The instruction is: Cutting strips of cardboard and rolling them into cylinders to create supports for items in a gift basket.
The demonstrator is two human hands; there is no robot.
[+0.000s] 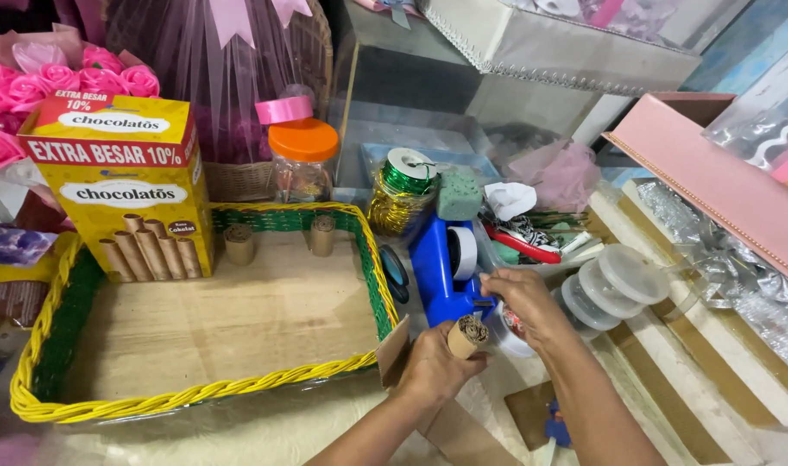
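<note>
Gripping a rolled cardboard tube [467, 335] upright in the closed left hand [433, 367] just off the yellow-and-green basket [187, 395], right hand [519, 298] pinching at the blue tape dispenser [441, 267]; tube looks light, stiff but crushable, best held round its middle.

A tall yellow carton [122, 185] with a red top band and pictured brown wafer rolls is stood upright in the far-left corner of the woven tray [195, 393]. Left of the tray, a crinkled purple-and-brown packet [10, 259] is seen — partly cut off. No signs or screens are seen.
</note>
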